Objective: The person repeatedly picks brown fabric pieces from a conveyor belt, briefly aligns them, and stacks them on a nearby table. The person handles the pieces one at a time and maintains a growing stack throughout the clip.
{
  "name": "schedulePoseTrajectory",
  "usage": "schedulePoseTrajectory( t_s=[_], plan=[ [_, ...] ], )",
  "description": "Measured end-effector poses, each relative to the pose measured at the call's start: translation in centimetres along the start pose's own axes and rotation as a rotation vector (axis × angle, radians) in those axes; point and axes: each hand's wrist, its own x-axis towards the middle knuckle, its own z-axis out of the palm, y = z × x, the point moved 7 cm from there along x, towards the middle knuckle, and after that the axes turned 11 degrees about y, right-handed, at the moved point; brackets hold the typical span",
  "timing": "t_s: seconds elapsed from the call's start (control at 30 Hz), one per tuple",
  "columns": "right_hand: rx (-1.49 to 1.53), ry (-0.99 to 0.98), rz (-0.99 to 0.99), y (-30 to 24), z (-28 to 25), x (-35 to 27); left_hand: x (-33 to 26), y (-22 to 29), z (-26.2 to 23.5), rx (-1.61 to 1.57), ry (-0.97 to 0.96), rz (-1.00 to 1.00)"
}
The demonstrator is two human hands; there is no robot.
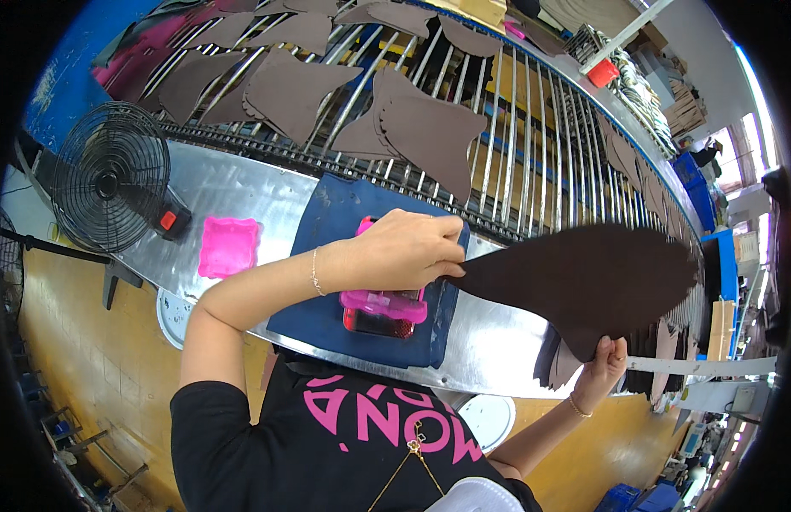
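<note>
Left hand (406,249): while its grip pinches a dark-brown, paddle-shaped flat sheet (587,277), a dark-blue mat (310,324) lies beneath.
Right hand (604,365): grip closed on the sheet's lower corner.

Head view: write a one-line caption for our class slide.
Left hand and right hand hold a dark piece near a rack of similar pieces.

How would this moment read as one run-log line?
left hand: pinching dark piece at narrow end; right hand: gripping its lower edge; nearby: pink tray, black fan
</note>
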Motion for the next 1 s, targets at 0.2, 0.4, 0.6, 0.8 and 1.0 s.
schedulePoseTrajectory(
  t_s=[0.2, 0.4, 0.6, 0.8, 1.0],
  plan=[
    [0.147, -0.115, 0.168, 1.1, 10.1, 6.7, -1.9, -4.3, -7.0, -0.172, 0.321, -0.491],
    [0.216, -0.293, 0.296, 9.4, 26.5, 15.5, -7.2, -6.1, -4.6, -0.192, 0.307, -0.309],
    [0.148, -0.346, 0.392, 19.2, 46.0, 21.3, -8.5, -5.8, -1.3, -0.177, 0.184, -0.413],
    [0.093, -0.313, 0.398, 28.7, 58.3, 24.4, -9.1, -6.2, -0.6, -0.241, 0.193, -0.553],
    [-0.008, -0.266, 0.396, 32.7, 62.9, 23.5, -9.3, -6.3, -0.3, -0.273, 0.180, -0.638]
  ],
)
